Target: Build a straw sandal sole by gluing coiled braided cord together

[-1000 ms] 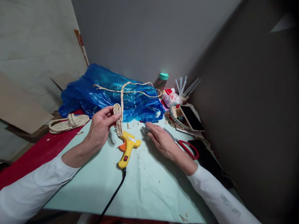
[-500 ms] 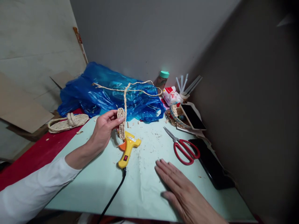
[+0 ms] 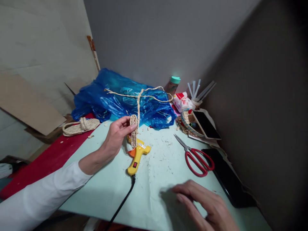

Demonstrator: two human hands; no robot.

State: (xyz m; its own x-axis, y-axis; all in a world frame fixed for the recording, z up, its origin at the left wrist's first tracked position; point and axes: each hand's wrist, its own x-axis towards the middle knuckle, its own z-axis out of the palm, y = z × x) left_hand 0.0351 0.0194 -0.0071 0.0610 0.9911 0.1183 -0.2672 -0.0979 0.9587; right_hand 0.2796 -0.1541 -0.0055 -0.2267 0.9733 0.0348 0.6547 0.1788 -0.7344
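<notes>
My left hand (image 3: 116, 136) is closed, pinching a coiled straw braid (image 3: 133, 131) between thumb and fingers. The coil is oblong and upright, and its loose braid (image 3: 139, 107) runs up toward a blue plastic bag, splitting into thinner strands. Just below the coil, a yellow glue gun (image 3: 136, 160) with an orange trigger lies on the table, partly hidden by the coil. My right hand (image 3: 204, 203) hovers low at the front right with loosely bent fingers, a gap showing between thumb and index, and nothing visible in it. Red-handled scissors (image 3: 198, 160) lie beyond it, blades parted.
A woven straw slipper (image 3: 81, 126) rests on red cloth at left. The blue plastic bag (image 3: 96, 93) fills the back. At right are a black phone-like slab (image 3: 232, 179), a small basket (image 3: 186, 120) with a white-framed device (image 3: 206, 125), and glue sticks (image 3: 193, 88). A black cord (image 3: 122, 203) crosses the front edge.
My right hand has lifted from lying flat and moved right and toward me, its fingers bending. The left hand keeps its hold on the coil. The whole view has shifted slightly.
</notes>
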